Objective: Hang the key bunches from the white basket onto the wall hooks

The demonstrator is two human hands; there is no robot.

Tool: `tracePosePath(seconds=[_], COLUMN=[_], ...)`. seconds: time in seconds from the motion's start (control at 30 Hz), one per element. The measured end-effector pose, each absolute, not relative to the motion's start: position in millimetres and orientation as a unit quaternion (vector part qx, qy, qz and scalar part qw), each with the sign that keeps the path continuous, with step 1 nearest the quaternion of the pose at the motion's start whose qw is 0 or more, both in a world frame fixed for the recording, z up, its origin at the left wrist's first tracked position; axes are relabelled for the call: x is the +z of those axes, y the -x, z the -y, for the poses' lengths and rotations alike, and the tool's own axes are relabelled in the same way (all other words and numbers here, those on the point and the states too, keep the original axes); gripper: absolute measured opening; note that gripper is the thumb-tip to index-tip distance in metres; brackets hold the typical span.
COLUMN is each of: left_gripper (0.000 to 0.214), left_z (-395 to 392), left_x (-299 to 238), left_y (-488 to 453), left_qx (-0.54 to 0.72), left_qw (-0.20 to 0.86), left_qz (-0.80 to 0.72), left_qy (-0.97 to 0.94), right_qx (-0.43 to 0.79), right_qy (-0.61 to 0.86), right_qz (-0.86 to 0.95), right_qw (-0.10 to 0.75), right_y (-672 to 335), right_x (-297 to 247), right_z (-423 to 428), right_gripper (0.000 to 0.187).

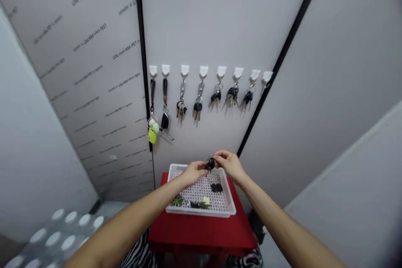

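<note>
Over the far side of a white plastic basket (201,214), both my hands hold one bunch of keys (210,163) with a dark key head and a metal ring. My left hand (195,172) pinches its dark part from the left. The fingers of my right hand (228,163) are closed on the ring at the upper right. Below them in the basket lies a black key bunch (216,187). Along its near side are a green tangled item (177,201), more keys (199,205) and a small yellow piece (206,200).
The basket stands on a red table (204,232) against the wall. A row of white hooks (204,72) on the wall carries several key bunches (197,106). The leftmost hook's strap bears a yellow-green tag (152,135). A stool with white dots (53,238) is at lower left.
</note>
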State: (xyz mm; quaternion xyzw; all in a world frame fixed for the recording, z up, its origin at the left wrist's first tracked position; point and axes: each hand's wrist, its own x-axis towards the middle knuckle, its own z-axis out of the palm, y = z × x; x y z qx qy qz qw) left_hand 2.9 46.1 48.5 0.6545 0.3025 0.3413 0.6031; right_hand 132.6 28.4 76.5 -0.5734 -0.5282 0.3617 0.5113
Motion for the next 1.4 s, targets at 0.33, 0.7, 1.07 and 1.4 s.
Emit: tracePosePath(seconds=[0.33, 0.7, 1.07, 1.4], left_gripper=[0.028, 0.038, 0.010, 0.012], left_z=[-68, -70, -82, -76], left_x=[154, 222, 223, 239], left_y=[-103, -152, -144, -143], left_qx=[0.454, 0.504, 0.492, 0.500], left_qw=[0.527, 0.542, 0.530, 0.561], left_qz=[-0.291, -0.281, -0.289, -0.233], left_qy=[-0.657, -0.611, -0.626, -0.618], right_qx=[0.197, 0.122, 0.061, 0.264], right_qy=[0.563, 0.555, 0.600, 0.540], right_qz=[0.474, 0.455, 0.521, 0.515], right_qw=[0.648, 0.686, 0.603, 0.611], right_y=[-205, -224, -230, -233], right_x=[201, 262, 248, 238], right_z=[-38, -42, -28, -24], right_gripper=[0.005, 0.004, 0.014, 0.018])
